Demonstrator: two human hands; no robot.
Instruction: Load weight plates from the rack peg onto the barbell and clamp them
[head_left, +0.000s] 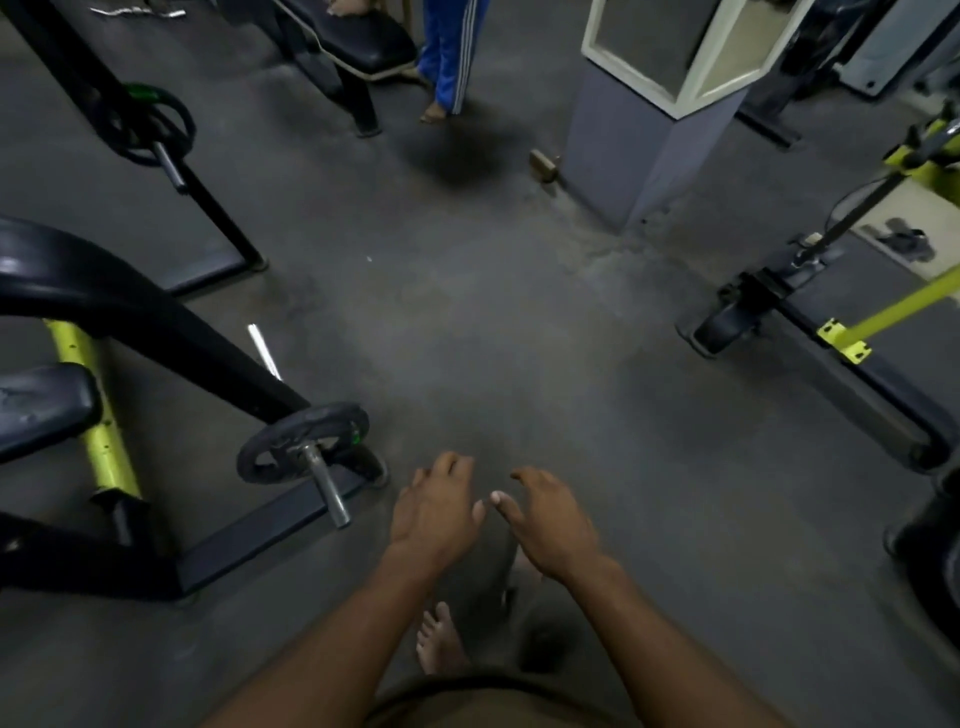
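Black, a plate (304, 441) sat on a steel peg (326, 486) at the lower left. Just right of it, the left hand (435, 506) and right hand (545, 519) hung empty, fingers loosely spread, thumbs nearly touching, above the grey floor (519, 338).

Dim gym – worn grey floor (467, 338). A grey pillar (639, 135) stands right of a black padded bench (358, 41)
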